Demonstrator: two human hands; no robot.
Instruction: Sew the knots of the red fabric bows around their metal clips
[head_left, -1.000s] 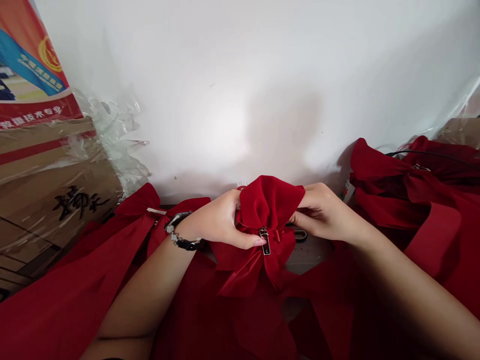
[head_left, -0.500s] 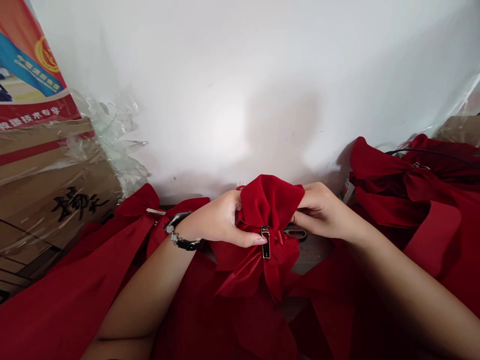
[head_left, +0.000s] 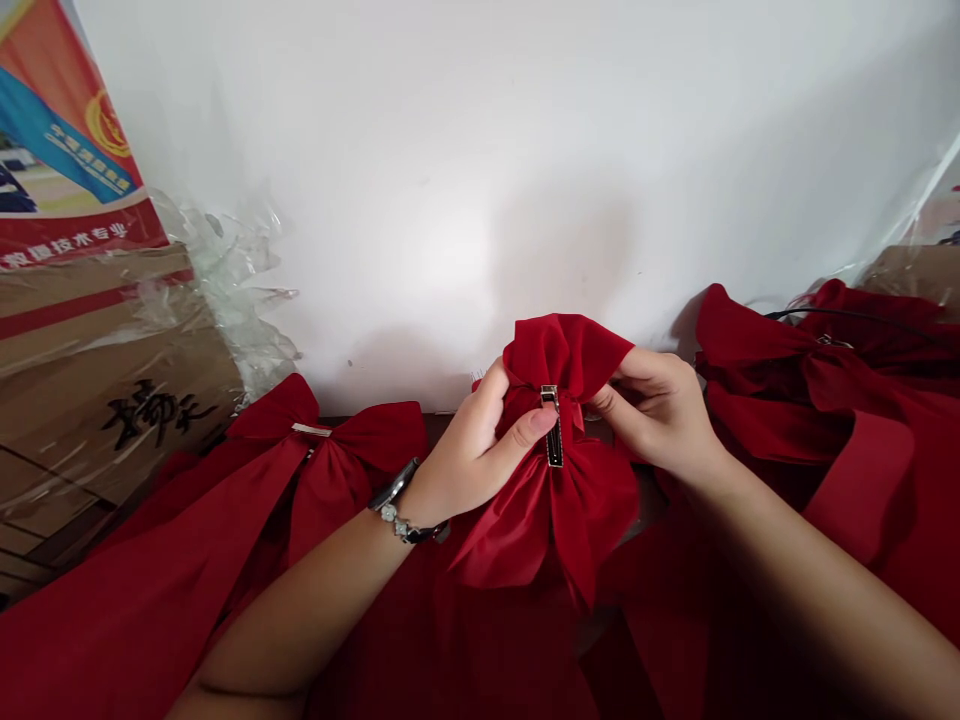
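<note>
Both hands hold up a red velvet hair bow (head_left: 574, 350) in front of the wall, its ribbon tails hanging down. A metal hair clip (head_left: 553, 440) lies upright along the middle of its back. My left hand (head_left: 484, 430) is closed around the bow's left side, with the thumb pressed on the clip; its other fingers are mostly behind the cloth. My right hand (head_left: 664, 405) pinches the edge of the upper loop on the right between thumb and fingers. On my left wrist are a dark watch (head_left: 394, 483) and a bracelet (head_left: 405, 527).
Another red bow with a clip (head_left: 311, 430) lies to the left, long tails trailing forward. More red bows (head_left: 787, 360) are piled at the right beside a black cable (head_left: 862, 308). A cardboard box (head_left: 97, 350) and crumpled plastic wrap (head_left: 240, 260) stand at the left against the white wall (head_left: 390, 150).
Both hands have raised the bow and shifted it slightly right. My left thumb still presses on the clip, and my right hand keeps its pinch on the loop.
</note>
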